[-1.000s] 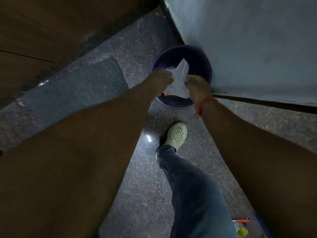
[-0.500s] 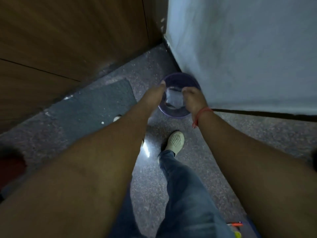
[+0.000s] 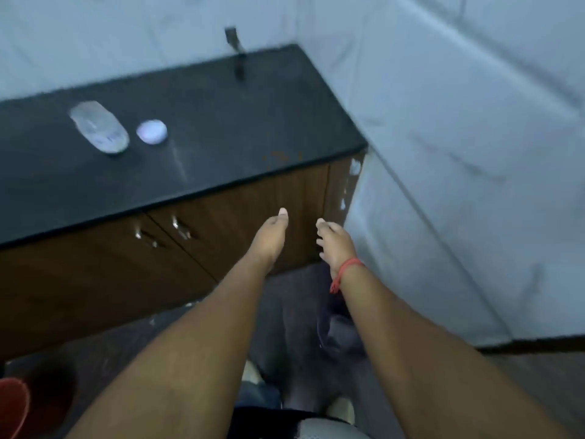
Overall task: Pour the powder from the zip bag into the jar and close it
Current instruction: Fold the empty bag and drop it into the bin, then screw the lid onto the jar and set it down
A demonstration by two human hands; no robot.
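No legible text, label or number on anything.

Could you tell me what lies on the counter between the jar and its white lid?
Nothing: in the head view a narrow strip of bare black counter separates the jar, which looks to lie on its side, from the white lid beside it.

Jar lies left of lid on counter.
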